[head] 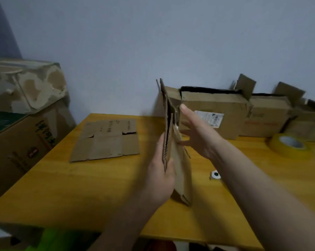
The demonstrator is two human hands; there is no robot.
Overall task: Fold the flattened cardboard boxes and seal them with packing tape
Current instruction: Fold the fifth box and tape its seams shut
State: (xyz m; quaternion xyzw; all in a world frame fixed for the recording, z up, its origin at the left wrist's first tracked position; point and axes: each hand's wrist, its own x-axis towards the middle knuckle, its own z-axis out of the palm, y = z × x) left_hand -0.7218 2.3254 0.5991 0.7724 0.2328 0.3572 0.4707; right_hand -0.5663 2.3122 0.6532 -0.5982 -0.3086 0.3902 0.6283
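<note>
Left hand (pixel 161 175) grips the near lower edge of a flattened brown corrugated cardboard box (pixel 173 142), thumb across the front, holding it upright on edge above the yellow wooden table (pixel 80 187). Right hand (pixel 198 134) is open, fingers straight against the box's right face. Fluted edge visible; frame is motion-blurred. Second flat brown cardboard blank (pixel 106 140) lies left. Yellowish packing tape roll (pixel 288 144) sits far right. Worn assembled cardboard boxes (pixel 214 113) along the wall, rightmost cut off.

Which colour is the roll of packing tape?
Yellow; the tape roll shows in the head view.
</note>
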